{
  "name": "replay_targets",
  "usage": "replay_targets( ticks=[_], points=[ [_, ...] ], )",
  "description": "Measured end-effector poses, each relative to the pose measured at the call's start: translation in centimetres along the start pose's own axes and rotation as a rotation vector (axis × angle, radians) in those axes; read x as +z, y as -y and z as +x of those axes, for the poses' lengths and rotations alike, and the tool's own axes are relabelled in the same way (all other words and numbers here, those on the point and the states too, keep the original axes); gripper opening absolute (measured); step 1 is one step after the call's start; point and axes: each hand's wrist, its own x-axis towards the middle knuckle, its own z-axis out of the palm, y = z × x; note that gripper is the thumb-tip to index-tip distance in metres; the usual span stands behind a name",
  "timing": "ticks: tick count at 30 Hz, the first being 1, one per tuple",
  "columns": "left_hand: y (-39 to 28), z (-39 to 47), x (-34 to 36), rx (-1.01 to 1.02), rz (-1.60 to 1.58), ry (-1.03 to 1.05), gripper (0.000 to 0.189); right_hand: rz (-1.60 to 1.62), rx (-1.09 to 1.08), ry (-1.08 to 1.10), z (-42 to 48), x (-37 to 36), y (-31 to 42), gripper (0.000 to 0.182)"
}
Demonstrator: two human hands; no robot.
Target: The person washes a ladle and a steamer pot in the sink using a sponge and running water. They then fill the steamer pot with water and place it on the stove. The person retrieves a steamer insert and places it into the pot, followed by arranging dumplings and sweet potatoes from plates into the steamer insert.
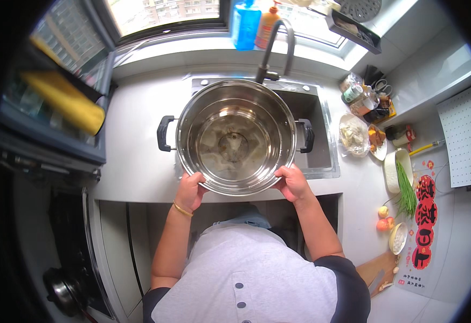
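Note:
A large stainless steel pot (235, 91) with two black side handles is before me, over the left part of the sink (324, 133) and the counter edge. Shallow cloudy water (229, 147) with small brown bits covers its bottom. My left hand (191, 189) grips the near rim at the left, thumb over the edge. At the right of the near rim, my right hand (293, 183) holds on the same way. Neither hand is on a handle. The fingers under the rim are partly hidden, as is the sink beneath the pot.
Behind the pot rises a gooseneck faucet (263, 68). A blue bottle (247, 26) and an orange pump bottle (267, 26) stand on the windowsill. Rightward are bagged food (354, 135), green stalks (406, 191), apples (383, 225), and a cutting board (375, 268) with a knife (377, 280).

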Motion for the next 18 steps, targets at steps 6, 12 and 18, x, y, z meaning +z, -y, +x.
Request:
replay_targets(
  ticks=[6,12,18],
  points=[
    [0.2,5.3,6.2,-0.025,0.019,-0.045,0.062,-0.014,-0.014,0.007,2.3,-4.6,6.8,0.039],
    [0.9,8.2,7.7,-0.026,0.042,-0.114,0.068,0.038,0.000,0.094,4.5,-9.1,8.4,0.038],
    [1.0,9.2,7.8,-0.032,0.079,-0.154,0.070,-0.334,0.049,0.217,5.8,-13.3,9.3,0.057]
  ],
)
